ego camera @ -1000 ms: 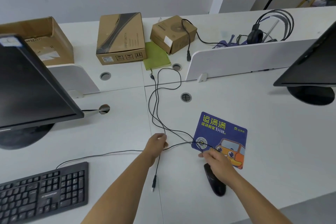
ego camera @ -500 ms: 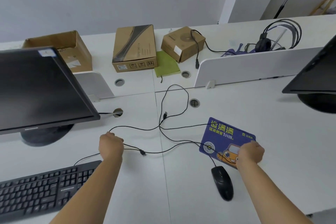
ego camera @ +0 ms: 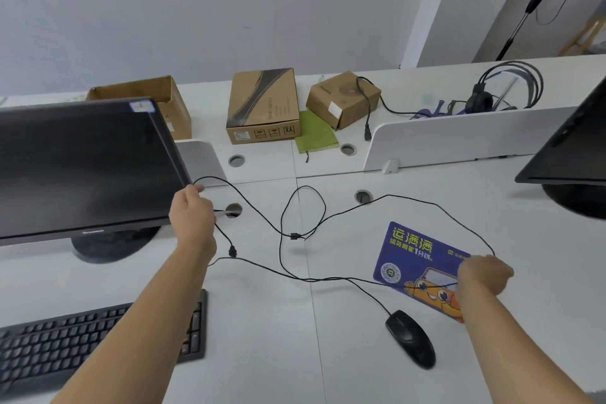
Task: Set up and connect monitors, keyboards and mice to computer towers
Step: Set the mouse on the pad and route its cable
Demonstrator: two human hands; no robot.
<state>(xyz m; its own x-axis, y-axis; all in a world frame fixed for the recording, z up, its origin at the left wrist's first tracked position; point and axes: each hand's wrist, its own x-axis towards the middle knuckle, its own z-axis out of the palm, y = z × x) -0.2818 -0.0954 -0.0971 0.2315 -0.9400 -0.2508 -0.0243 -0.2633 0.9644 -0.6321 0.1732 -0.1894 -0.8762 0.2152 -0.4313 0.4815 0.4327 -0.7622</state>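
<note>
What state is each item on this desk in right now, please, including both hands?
Left monitor, screen dark.
Right monitor, screen dark.
Cables, tangled, plugs loose, strung between both hands.
Left hand, grips cables.
Right hand, grips cables.
Mouse, untouched, off the mouse pad.
Keyboard, untouched.
Left cardboard box, open.
Green notebook, closed.

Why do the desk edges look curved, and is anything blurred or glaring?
Head view: wide-angle lens bows the desk edges; light soft and even, faint shadow under the lifted cable; no glare on the left monitor; right hand slightly smeared.
</note>
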